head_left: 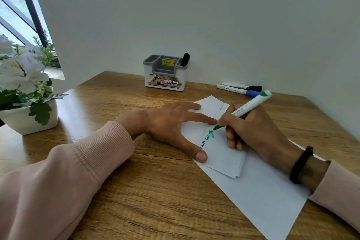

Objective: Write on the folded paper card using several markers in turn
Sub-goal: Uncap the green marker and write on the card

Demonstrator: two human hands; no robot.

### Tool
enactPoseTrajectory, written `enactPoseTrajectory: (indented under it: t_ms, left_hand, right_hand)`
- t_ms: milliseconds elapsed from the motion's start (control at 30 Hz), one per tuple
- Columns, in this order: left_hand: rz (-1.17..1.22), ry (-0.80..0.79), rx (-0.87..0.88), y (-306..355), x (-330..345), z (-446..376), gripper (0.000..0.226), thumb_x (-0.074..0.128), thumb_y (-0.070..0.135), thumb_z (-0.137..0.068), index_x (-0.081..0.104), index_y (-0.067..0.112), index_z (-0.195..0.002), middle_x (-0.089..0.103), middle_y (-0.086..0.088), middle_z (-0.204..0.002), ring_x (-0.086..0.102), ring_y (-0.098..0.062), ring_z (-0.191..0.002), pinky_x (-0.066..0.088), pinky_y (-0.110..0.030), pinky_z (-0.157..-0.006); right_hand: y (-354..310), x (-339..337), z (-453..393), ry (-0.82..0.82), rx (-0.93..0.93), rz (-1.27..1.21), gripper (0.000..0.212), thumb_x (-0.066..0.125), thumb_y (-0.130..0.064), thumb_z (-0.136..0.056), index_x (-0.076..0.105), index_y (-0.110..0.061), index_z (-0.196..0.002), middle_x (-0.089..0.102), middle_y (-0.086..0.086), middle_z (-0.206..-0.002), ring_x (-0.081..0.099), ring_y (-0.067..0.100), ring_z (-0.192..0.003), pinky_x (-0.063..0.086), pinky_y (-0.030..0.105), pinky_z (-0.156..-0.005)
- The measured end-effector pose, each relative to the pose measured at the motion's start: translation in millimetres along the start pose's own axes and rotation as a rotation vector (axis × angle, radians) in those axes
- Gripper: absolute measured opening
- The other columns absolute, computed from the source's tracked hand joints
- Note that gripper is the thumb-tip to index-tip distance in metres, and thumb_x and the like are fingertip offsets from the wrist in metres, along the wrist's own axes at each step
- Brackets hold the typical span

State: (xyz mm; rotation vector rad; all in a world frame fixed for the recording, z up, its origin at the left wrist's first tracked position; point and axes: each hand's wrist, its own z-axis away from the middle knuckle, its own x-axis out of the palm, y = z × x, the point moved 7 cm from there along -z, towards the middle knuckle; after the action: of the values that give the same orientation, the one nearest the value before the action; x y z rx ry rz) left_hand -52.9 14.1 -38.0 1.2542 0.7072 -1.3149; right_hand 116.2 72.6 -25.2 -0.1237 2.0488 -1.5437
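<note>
I see the left hand (167, 122) pressing flat, fingers straight and spread, on the folded paper card (224, 154) to keep it from sliding on the bench (136, 191), where it lies on a larger white sheet (263, 191). The right hand (251, 128) grips the green marker (247, 109) in a writing hold, fingers clenched around the barrel. The marker's long axis slants: tip down-left touching the card beside the green lettering, rear end up-right toward the black marker (243, 86) and blue marker (239, 90) by the wall.

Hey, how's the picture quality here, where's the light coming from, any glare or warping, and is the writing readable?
Head view: daylight enters from the window at upper left, leaving pale glare on the table beside the flower pot; wide-angle bending curves the edges; the writing on the folded card is too small to read.
</note>
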Motion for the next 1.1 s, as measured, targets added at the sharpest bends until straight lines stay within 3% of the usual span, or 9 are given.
enactPoseTrajectory:
  t_ms: [100,233,333,467,600,667,867,1033,1100]
  left_hand:
    - [0.003,-0.003,-0.004,0.4,-1.1,0.4,0.097,0.064,0.082,-0.064,0.015,0.069,-0.147,-0.004,0.024,-0.167,-0.008,-0.016,-0.156,0.003,-0.058,-0.122]
    - [0.007,-0.016,0.006,2.1,-2.3,2.0,0.096,0.066,0.080,-0.068,0.016,0.067,-0.149,-0.002,0.023,-0.168,-0.005,-0.017,-0.156,0.005,-0.057,-0.122]
    - [0.201,0.010,-0.001,-3.8,-21.3,16.8,0.092,0.071,0.078,-0.065,0.029,0.065,-0.146,0.025,0.017,-0.164,0.021,-0.019,-0.152,0.022,-0.054,-0.122]
    - [0.255,0.073,-0.029,-27.4,-46.3,41.0,0.075,0.091,0.059,-0.060,0.059,0.053,-0.127,0.058,0.016,-0.126,0.053,-0.009,-0.122,0.047,-0.035,-0.104]
    - [0.253,0.068,-0.059,-39.2,-44.3,38.8,0.040,0.089,0.035,-0.074,0.070,0.037,-0.110,0.068,0.001,-0.103,0.063,-0.014,-0.091,0.054,-0.036,-0.089]
    - [0.259,0.077,-0.043,-41.2,-44.1,36.6,0.027,0.085,0.031,-0.080,0.073,0.033,-0.104,0.072,0.004,-0.090,0.064,-0.009,-0.081,0.053,-0.036,-0.086]
    - [0.332,0.239,0.003,-46.8,-51.6,30.0,0.020,0.084,0.036,-0.082,0.074,0.032,-0.099,0.076,0.010,-0.088,0.070,-0.006,-0.083,0.053,-0.020,-0.073]
    - [0.526,0.369,0.081,-45.0,-55.9,25.4,0.027,0.088,0.024,-0.080,0.073,0.021,-0.103,0.079,0.006,-0.093,0.074,-0.006,-0.088,0.052,-0.011,-0.075]
    - [0.563,0.396,0.104,-42.8,-56.1,24.4,0.027,0.088,0.024,-0.080,0.074,0.022,-0.103,0.080,0.005,-0.094,0.074,-0.008,-0.088,0.052,-0.011,-0.076]
  right_hand:
    - [-0.1,2.5,-0.2,-0.020,-0.008,0.041,0.024,0.075,-0.016,-0.087,0.067,-0.018,-0.065,0.065,0.007,-0.050,0.060,0.020,-0.039,0.045,0.024,-0.037]
    - [1.9,-6.1,-2.5,0.056,-0.007,-0.169,0.030,0.072,-0.010,-0.088,0.066,-0.022,-0.060,0.060,0.006,-0.050,0.055,0.021,-0.039,0.040,0.023,-0.035]
    - [6.6,-13.9,-5.1,0.127,0.027,-0.370,0.025,0.070,-0.004,-0.088,0.062,-0.020,-0.070,0.057,0.004,-0.050,0.053,0.021,-0.039,0.037,0.022,-0.035]
    - [2.2,-18.4,-4.1,0.173,-0.034,-0.427,0.022,0.071,-0.002,-0.091,0.064,-0.020,-0.079,0.061,0.005,-0.058,0.060,0.022,-0.050,0.044,0.026,-0.039]
    - [-11.5,-19.0,3.1,0.168,-0.206,-0.374,0.003,0.071,-0.023,-0.092,0.071,-0.021,-0.092,0.073,0.011,-0.077,0.075,0.027,-0.072,0.056,0.030,-0.053]
    - [-17.9,-17.4,8.6,0.137,-0.299,-0.336,0.014,0.063,-0.028,-0.097,0.074,-0.020,-0.101,0.077,0.012,-0.087,0.078,0.030,-0.085,0.061,0.033,-0.063]
    - [-29.4,-3.6,24.3,0.111,-0.512,-0.001,0.021,0.058,-0.032,-0.100,0.068,-0.032,-0.119,0.078,0.001,-0.096,0.077,0.025,-0.091,0.063,0.048,-0.077]
    - [-40.1,5.1,35.6,0.101,-0.667,0.228,0.016,0.068,-0.029,-0.093,0.065,-0.032,-0.109,0.073,-0.014,-0.100,0.073,0.014,-0.091,0.055,0.019,-0.074]
    - [-43.0,7.6,38.0,0.093,-0.711,0.266,0.014,0.069,-0.026,-0.093,0.068,-0.027,-0.107,0.072,-0.016,-0.099,0.072,0.013,-0.090,0.055,0.019,-0.074]
